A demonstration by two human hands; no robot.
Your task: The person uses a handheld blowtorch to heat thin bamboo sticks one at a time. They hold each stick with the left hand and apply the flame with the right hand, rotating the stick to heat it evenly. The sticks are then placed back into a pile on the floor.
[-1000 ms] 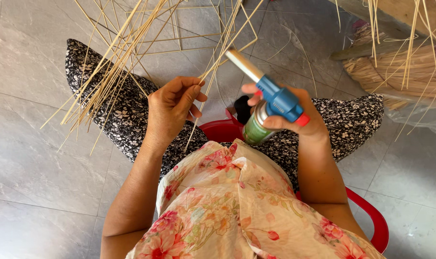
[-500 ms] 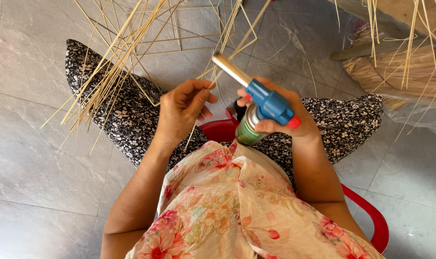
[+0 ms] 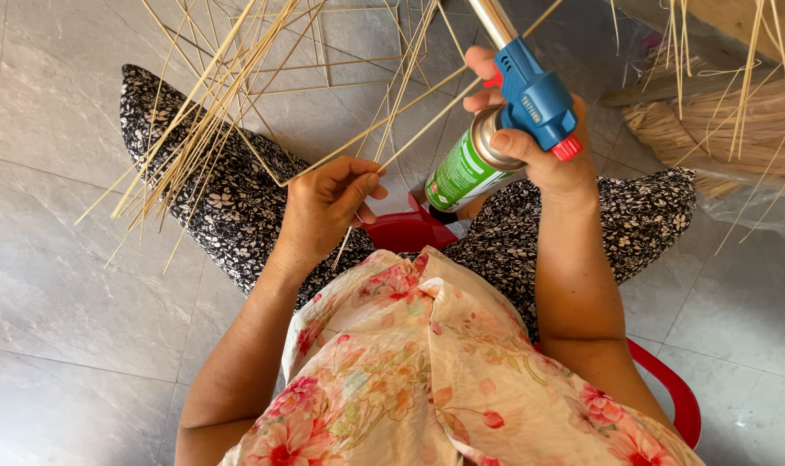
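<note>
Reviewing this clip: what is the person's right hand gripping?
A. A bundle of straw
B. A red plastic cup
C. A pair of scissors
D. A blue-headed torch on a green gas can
D: the right hand wraps around the green gas can topped by the blue torch head, while the left hand pinches thin pale strips.

I count one blue-headed gas torch on a green canister [image 3: 504,129], one red plastic stool [image 3: 668,393], two bare hands, left [image 3: 323,207] and right [image 3: 539,142], and thin pale straw sticks [image 3: 211,121] too many to count.
</note>
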